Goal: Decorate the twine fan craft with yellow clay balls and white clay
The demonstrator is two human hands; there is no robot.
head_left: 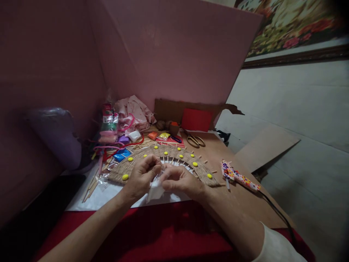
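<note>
Both hands meet over the near edge of the woven arc (166, 154): left hand (141, 174) and right hand (180, 180) pinch a clear packet (156, 187). Judgement: keep pinches close, pull apart gently.

Both forearms reach forward and meet at the middle; the left hand (141, 176) and right hand (181, 181) pinch fingertips together, knuckles up.

A home craft corner: a framed floral painting (291, 27) hangs on the wall, and the counter (240, 196) carries scissors (195, 141), a flowered glue gun (238, 176) and clay packets (121, 155) along its far edge.
</note>
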